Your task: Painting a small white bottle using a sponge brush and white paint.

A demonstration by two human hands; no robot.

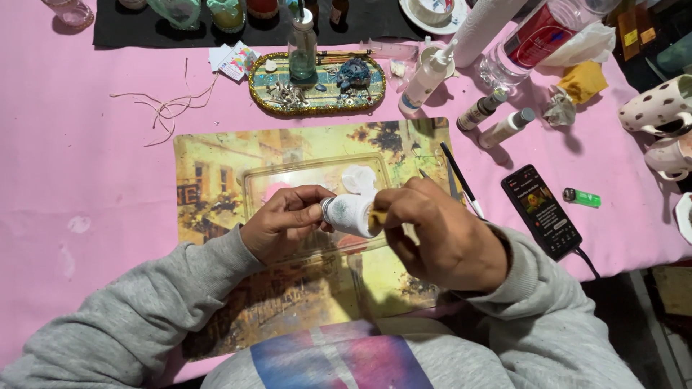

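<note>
At the lower left of the frame a grey sleeve (pixel 137 310) runs up to the left hand (pixel 285 223), which curls with its fingers and thumb closed around the left end of a small white jar (pixel 349 213) lying on its side. The jar sits in the middle of the frame between both hands, held just above a clear plastic tray (pixel 259 180) that rests on a yellow picture placemat (pixel 216 158) on the pink tablecloth (pixel 72 158). The tray holds a white crumpled scrap (pixel 359 177) just above the jar. Right of the jar, the right hand (pixel 440 234) bends over with its fingers closed on the jar's right end, and something small and yellow (pixel 375 219) shows pinched at its fingertips against the jar; what that is cannot be told. Above the mat, in the upper middle, an oval gold-rimmed tray (pixel 317 108) carries a glass bottle (pixel 302 50), a blue lump and small trinkets. Further right lie a thin paintbrush (pixel 461 180), two small vials (pixel 494 119), a black phone (pixel 542 210) and a green lighter (pixel 582 197), with spotted mugs (pixel 656 108) at the right edge.
</note>
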